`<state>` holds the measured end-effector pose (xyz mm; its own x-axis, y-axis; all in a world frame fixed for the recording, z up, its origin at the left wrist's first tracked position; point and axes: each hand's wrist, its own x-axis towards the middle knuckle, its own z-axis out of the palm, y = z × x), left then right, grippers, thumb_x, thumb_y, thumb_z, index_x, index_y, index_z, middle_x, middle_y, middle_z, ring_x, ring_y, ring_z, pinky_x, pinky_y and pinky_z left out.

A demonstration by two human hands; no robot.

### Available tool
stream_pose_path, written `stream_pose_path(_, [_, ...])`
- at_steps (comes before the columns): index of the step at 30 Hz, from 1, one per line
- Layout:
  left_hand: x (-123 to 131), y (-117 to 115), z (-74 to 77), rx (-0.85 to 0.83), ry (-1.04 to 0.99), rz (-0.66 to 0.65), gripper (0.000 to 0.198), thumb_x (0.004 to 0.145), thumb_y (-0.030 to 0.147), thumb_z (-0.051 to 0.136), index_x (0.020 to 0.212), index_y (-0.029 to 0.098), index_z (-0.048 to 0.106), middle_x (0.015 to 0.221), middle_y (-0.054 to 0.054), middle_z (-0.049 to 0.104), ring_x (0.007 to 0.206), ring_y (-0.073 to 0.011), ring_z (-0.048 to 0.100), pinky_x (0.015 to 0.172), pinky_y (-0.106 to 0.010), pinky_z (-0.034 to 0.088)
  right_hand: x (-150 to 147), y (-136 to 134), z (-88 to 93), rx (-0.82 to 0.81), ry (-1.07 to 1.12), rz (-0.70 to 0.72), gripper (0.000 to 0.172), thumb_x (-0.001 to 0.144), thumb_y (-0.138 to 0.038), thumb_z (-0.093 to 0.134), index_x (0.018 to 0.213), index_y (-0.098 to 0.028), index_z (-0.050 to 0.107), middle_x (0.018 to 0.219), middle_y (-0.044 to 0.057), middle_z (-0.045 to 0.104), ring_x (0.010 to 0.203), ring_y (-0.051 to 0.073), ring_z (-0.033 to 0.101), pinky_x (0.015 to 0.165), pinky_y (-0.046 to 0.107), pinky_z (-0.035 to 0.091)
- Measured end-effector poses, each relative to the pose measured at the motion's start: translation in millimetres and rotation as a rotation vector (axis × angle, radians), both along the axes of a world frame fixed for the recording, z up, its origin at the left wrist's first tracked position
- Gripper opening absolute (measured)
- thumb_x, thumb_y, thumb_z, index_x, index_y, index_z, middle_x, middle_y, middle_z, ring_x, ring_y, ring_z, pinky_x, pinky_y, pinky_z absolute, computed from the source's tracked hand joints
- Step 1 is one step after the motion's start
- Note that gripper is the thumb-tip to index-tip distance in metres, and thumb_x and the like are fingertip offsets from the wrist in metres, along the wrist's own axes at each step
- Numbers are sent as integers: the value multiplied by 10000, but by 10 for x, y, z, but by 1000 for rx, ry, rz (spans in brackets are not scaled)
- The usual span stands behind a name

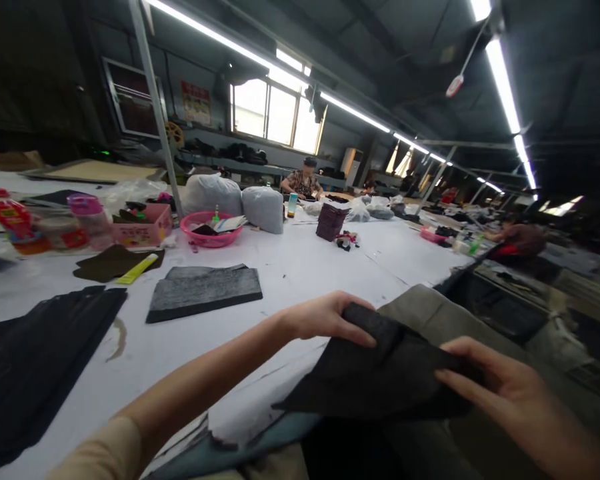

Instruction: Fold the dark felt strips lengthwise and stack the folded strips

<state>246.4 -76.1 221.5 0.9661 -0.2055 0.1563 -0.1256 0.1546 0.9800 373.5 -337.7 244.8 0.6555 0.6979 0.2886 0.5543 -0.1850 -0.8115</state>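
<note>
A dark, nearly black piece of fabric (375,373) is stretched between my two hands in front of my body, at the table's near edge. My left hand (333,317) grips its upper left part, thumb on top and fingers hidden behind. On the far side, my right hand (485,380) pinches the right edge between thumb and fingers. Beneath and behind the piece spreads an olive-grey cloth (430,307). A stack of dark grey fabric pieces (205,293) lies on the white table (300,267), left of my left forearm.
Black cloth (45,360) covers the table's left side. A yellow tube (137,269), a pink basket (213,229), bottles and stuffed bags (213,197) stand farther back. A dark maroon bundle (331,222) sits mid-table. One person (305,181) works across the table; another (520,240) is at right.
</note>
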Motion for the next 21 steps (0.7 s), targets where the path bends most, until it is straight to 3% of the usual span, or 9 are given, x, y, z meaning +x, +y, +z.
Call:
stream_pose_path(3, [-1,468,29,48,28,133,325,656,257,817,924,148,669,764,38,644,669,-80,563,666,-181,460,109,588,-28,-134,48,164,248,738,-415,746,892,-227,696,770,10,659,698,180,610,598,245,505])
stream_pose_path(6, [41,835,76,82,70,206,316,661,241,806,928,148,666,773,37,648,682,-81,565,680,-184,459,245,1053,-123,-84,133,220,247,786,-433,704,901,-218,673,784,-6,642,723,159,583,641,230,482])
stream_pose_path(10, [194,1201,219,120,111,249,320,651,244,807,918,147,658,786,31,651,704,-94,574,686,-190,464,456,1479,-211,-2,279,241,299,763,-459,724,892,-198,652,791,-1,640,728,159,572,648,236,476])
stream_pose_path(14, [618,1536,306,232,109,205,323,635,251,811,902,146,661,768,34,638,700,-98,567,680,-196,468,780,1781,-361,99,403,219,322,738,-452,750,909,-198,651,836,11,661,790,173,590,715,252,488])
stream_pose_path(17, [1168,1770,164,367,94,187,346,614,256,812,915,156,673,773,32,644,696,-109,573,668,-210,478,1143,2024,-691,148,509,164,330,699,-439,778,878,-192,654,815,6,661,769,159,583,684,237,474])
stream_pose_path(21, [2019,1936,-316,704,157,261,354,613,234,786,947,161,691,797,15,677,718,-146,609,640,-226,487,1649,2324,-1348,166,692,-5,397,550,-439,836,788,-182,650,745,-5,655,682,146,566,596,230,447])
